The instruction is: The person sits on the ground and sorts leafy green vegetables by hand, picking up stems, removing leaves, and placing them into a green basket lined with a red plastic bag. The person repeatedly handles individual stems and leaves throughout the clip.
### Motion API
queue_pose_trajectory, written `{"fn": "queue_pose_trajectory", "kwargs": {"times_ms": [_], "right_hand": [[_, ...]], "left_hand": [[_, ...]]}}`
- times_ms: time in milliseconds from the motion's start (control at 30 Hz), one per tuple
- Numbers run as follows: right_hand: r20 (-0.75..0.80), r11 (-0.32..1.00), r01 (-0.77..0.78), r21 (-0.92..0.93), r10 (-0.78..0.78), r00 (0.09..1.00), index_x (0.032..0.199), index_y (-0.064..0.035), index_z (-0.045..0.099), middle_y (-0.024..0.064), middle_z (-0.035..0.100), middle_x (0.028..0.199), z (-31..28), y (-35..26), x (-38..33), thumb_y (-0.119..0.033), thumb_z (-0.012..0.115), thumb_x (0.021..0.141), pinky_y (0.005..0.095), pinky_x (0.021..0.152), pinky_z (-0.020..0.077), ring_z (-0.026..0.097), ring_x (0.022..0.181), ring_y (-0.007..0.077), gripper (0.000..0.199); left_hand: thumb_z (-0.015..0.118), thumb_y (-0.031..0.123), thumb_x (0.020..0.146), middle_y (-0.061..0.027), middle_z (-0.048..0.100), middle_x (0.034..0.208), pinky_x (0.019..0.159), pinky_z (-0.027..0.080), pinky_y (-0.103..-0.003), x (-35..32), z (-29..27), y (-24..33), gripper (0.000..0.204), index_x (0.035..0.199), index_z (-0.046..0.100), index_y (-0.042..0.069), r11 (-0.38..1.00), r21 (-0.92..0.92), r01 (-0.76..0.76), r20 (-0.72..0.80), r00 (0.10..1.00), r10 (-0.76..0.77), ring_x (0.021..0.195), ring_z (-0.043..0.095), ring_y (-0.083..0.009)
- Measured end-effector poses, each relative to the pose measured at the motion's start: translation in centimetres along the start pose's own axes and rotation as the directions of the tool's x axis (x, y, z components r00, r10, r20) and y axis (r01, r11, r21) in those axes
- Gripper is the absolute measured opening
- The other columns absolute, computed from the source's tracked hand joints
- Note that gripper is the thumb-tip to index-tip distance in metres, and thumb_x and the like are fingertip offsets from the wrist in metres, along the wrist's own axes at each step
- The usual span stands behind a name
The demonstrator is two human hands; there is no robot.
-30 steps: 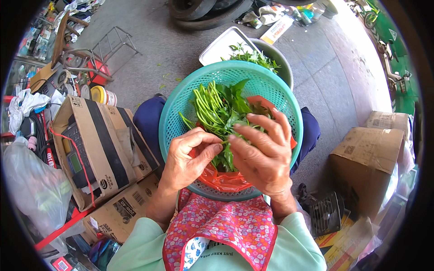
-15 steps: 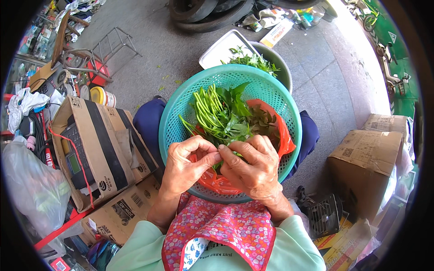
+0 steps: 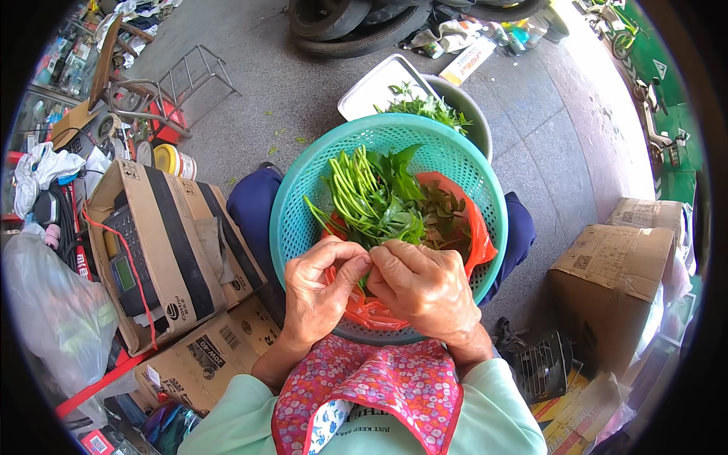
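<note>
A teal perforated plastic basket (image 3: 303, 178) rests on my lap between my knees. In it lies a bunch of leafy greens (image 3: 356, 193), green stems pointing up and left. To the right of the bunch, a red plastic bag (image 3: 479, 239) holds darker leaves (image 3: 447, 216); more of the bag shows beneath my hands. My left hand (image 3: 322, 284) and my right hand (image 3: 425, 284) meet over the basket's near side. Both have thumb and fingers pinched together, fingertips nearly touching. Whatever is between them is too small or hidden to make out.
Beyond the basket, a grey basin (image 3: 479, 125) holds more greens, with a white tray (image 3: 379, 83) beside it. Cardboard boxes stand close at left (image 3: 163, 250) and right (image 3: 607, 265). A metal rack (image 3: 201, 76) and tyres (image 3: 356, 34) lie farther off.
My hands stay pinched together and have moved slightly, the right fingers curling in more. The basket sits a little lower in view. The greens look the same.
</note>
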State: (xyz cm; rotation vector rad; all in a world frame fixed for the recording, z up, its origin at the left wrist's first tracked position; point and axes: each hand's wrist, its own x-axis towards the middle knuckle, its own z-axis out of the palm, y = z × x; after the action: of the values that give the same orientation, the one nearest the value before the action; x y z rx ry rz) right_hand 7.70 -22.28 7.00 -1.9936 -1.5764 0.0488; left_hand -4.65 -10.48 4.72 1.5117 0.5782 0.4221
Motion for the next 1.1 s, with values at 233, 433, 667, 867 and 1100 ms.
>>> {"fn": "queue_pose_trajectory", "kwargs": {"times_ms": [233, 433, 667, 867, 1100], "right_hand": [[-0.368, 0.993, 0.117, 0.02, -0.101, 0.924, 0.096, -0.0001, 0.066, 0.0104, 0.068, 0.086, 1.9, 1.2, 1.1, -0.008, 0.079, 0.07, 0.0293, 0.048, 0.0512, 0.065, 0.059, 0.0187, 0.03], [-0.41, 0.969, 0.017, 0.247, 0.089, 0.908, 0.09, -0.0013, 0.071, 0.0113, 0.072, 0.086, 1.5, 0.9, 1.3, 0.006, 0.072, 0.067, 0.0293, 0.061, 0.0563, 0.072, 0.069, 0.0204, 0.024], [-0.636, 0.933, 0.021, 0.36, 0.229, 0.737, 0.094, 0.0041, 0.069, 0.0157, 0.071, 0.088, -1.7, 2.4, 1.5, 0.01, 0.06, 0.074, 0.0328, 0.071, 0.059, 0.072, 0.074, 0.0232, 0.022], [-0.814, 0.915, 0.043, 0.4, 0.333, 0.476, 0.094, 0.0086, 0.068, 0.015, 0.069, 0.09, -3.7, 5.9, 3.6, 0.015, 0.053, 0.085, 0.0287, 0.072, 0.0562, 0.069, 0.075, 0.0199, 0.019], [-0.23, 0.873, -0.108, 0.476, 0.242, 0.943, 0.094, 0.0024, 0.071, 0.0127, 0.069, 0.083, -1.9, 4.3, 4.7, -0.003, 0.066, 0.079, 0.0314, 0.065, 0.0537, 0.068, 0.075, 0.0185, 0.016]], "left_hand": [[0.066, 0.01, 0.094, 0.0005, 0.064, 0.084, 0.064, 0.044, -0.02, 1.0, 0.2, -0.4, 0.01, 0.098, 0.068, 0.001, 0.785, -0.565, 0.253, 0.089, 0.965, -0.247, 0.074, 0.057, -0.0062], [0.065, 0.014, 0.095, 0.0007, 0.065, 0.086, 0.065, 0.044, -0.021, 1.8, 0.7, -0.5, 0.015, 0.103, 0.067, 0.002, 0.529, -0.737, 0.42, 0.27, 0.901, -0.339, 0.073, 0.056, -0.0056], [0.069, 0.011, 0.092, 0.0006, 0.064, 0.078, 0.056, 0.041, -0.02, 1.9, -1.2, -1.3, 0.011, 0.095, 0.069, 0.0, 0.927, -0.375, -0.005, -0.191, 0.979, -0.072, 0.065, 0.054, -0.0046], [0.072, 0.014, 0.088, 0.0006, 0.062, 0.077, 0.062, 0.041, -0.02, 5.6, -5.9, -2.9, 0.016, 0.093, 0.069, 0.0, 0.993, 0.094, -0.066, -0.549, 0.829, 0.107, 0.067, 0.052, -0.0055], [0.072, 0.012, 0.088, 0.0015, 0.062, 0.074, 0.059, 0.042, -0.02, 5.5, -6.0, -2.0, 0.012, 0.091, 0.07, 0.001, 0.986, -0.12, -0.114, -0.387, 0.92, 0.059, 0.064, 0.053, -0.004]]}}
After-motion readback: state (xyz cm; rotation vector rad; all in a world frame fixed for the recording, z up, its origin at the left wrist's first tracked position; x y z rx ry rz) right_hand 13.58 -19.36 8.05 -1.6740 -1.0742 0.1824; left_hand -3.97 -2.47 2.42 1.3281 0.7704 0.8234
